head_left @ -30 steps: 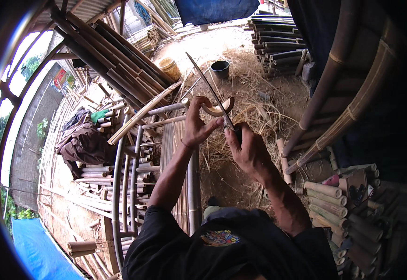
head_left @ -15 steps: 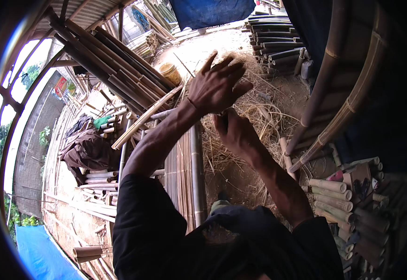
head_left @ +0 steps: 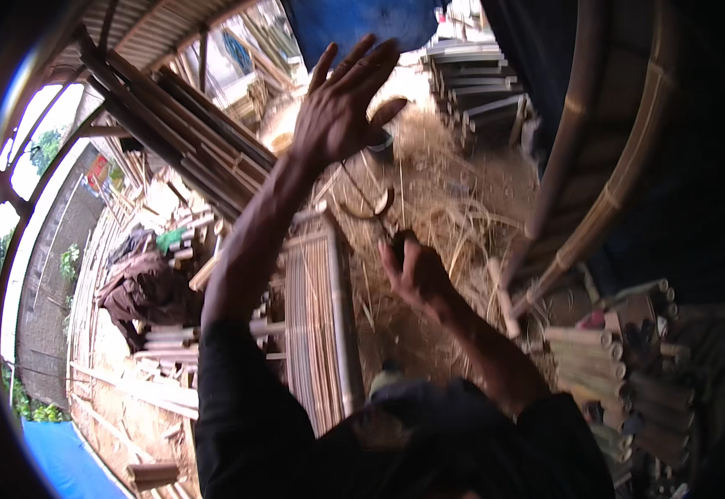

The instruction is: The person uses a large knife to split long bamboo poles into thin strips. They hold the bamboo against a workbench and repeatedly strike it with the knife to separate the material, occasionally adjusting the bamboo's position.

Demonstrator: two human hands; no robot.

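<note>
My left hand [head_left: 339,112] is raised at the upper middle, fingers stretched out and thumb spread, with nothing seen in it. Lower and to the right, my right hand [head_left: 419,270] is closed round a dark-handled tool [head_left: 381,229]. A curved, hook-like piece [head_left: 367,214] shows just beyond that fist; blur hides whether it belongs to the tool. Below my left hand and left of my right one lies a bench of narrow bamboo slats [head_left: 314,308], edged by a thick bamboo pole [head_left: 342,308]. Pale bamboo shavings [head_left: 454,220] cover the ground beyond my right hand.
Long dark bamboo poles [head_left: 181,137] lean at the upper left. Brown cloth [head_left: 150,287] drapes over stacked bamboo at left. Cut bamboo lengths [head_left: 583,358] are piled at lower right, and more bamboo [head_left: 475,79] is stacked at the back. Upright bamboo posts [head_left: 616,191] stand at right.
My left hand has moved up and left, away from my right hand. My right hand has come lower and nearer, and the curved piece now shows beyond it.
</note>
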